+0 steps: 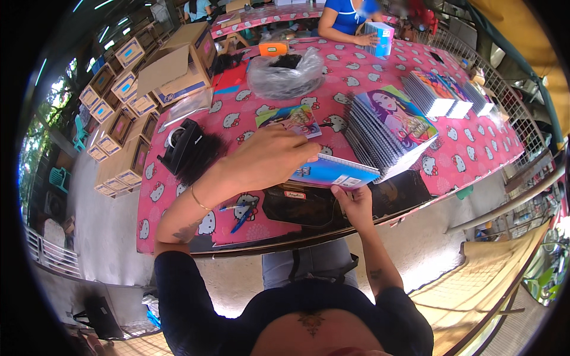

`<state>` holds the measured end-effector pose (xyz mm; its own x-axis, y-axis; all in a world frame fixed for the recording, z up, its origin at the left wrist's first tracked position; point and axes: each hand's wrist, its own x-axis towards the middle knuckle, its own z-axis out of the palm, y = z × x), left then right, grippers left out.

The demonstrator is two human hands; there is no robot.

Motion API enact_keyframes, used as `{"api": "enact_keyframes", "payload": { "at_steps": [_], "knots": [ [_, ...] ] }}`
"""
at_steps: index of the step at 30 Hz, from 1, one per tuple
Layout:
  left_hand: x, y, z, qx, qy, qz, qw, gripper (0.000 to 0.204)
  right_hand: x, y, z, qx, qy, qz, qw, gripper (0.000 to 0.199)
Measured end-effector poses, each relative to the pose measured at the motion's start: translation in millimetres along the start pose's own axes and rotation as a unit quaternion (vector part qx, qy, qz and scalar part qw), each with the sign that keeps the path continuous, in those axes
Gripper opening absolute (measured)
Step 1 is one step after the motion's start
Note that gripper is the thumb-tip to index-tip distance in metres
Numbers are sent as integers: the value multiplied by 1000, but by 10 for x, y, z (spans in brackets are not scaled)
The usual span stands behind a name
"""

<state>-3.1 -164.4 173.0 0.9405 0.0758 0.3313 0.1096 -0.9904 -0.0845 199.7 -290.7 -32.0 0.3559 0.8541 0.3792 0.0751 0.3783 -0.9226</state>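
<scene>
A spiral notebook [339, 170] with a blue back cover is tilted up over the near part of the table. My left hand [270, 159] reaches across it from the left, its fingers closed at the upper left edge. The lower right corner sits between the thumb and fingers of my right hand [356, 206]. Just behind, another notebook [290, 120] with a colourful picture cover lies flat, partly hidden by my left hand. Close on the right stands a tall stack of spiral notebooks [395, 127] with an illustrated figure on top.
A black tape dispenser [181, 147] stands beside a heap of black strands [205, 157]. Pens [242, 218] and a dark pouch [297, 204] lie near the front edge. Further back are a clear plastic bag [285, 77], more notebook stacks [436, 95], a carton [178, 65] and a co-worker handling notebooks [379, 40].
</scene>
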Motion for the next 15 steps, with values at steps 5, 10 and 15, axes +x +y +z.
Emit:
{"api": "enact_keyframes", "payload": {
  "at_steps": [5,10,15],
  "knots": [
    [-568,106,709,96,50,-114,988,43,-15,-25,45,-151,-77,23,985,58],
    [-1064,278,1547,-97,228,-333,910,64,4,13,309,-64,78,-74,992,65],
    [-1291,11,1958,-377,278,-450,760,51,100,101,190,-26,35,-11,999,56]
  ]
}}
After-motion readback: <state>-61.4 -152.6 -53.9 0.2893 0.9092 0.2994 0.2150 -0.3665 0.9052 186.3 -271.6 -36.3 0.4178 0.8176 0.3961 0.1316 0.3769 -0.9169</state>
